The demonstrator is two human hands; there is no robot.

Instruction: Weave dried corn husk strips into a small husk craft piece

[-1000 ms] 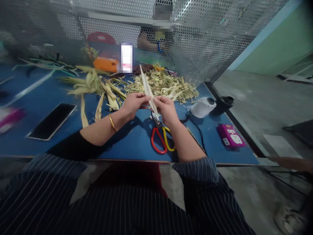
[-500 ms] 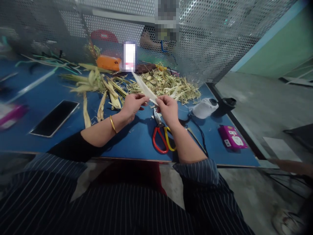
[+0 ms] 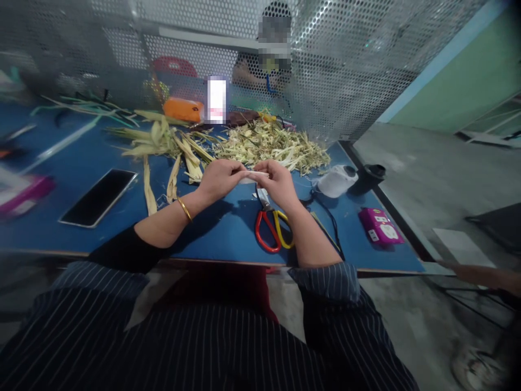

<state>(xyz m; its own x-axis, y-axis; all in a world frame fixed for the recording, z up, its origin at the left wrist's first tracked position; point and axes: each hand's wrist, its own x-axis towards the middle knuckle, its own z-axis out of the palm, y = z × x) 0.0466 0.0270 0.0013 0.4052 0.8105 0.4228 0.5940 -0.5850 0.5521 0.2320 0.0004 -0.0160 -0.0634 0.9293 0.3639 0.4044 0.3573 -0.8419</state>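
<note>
A pale corn husk strip (image 3: 257,175) is pinched between my two hands over the middle of the blue table. My left hand (image 3: 221,179) grips its left end with thumb and fingers closed. Fingers of my right hand (image 3: 279,185) are closed on the right end, and the hands nearly meet. Part of the strip is hidden behind the fingers. Scissors (image 3: 266,206) with one red and one yellow handle lie below my right hand, partly covered by my forearm. Beyond the hands is a heap of shredded husk (image 3: 280,142). Larger corn husks (image 3: 160,140) lie to the left.
A phone (image 3: 100,196) lies at left on the table (image 3: 211,239). White thread (image 3: 336,182) and a black spool (image 3: 368,178) are at right, near a purple packet (image 3: 380,227). An orange packet (image 3: 183,109) sits by the perforated screen (image 3: 325,70); a person is behind it.
The husk strip, stretched up and away from my hands earlier, is now short and level between them. My hands have come together around it. The scissors stay on the table.
</note>
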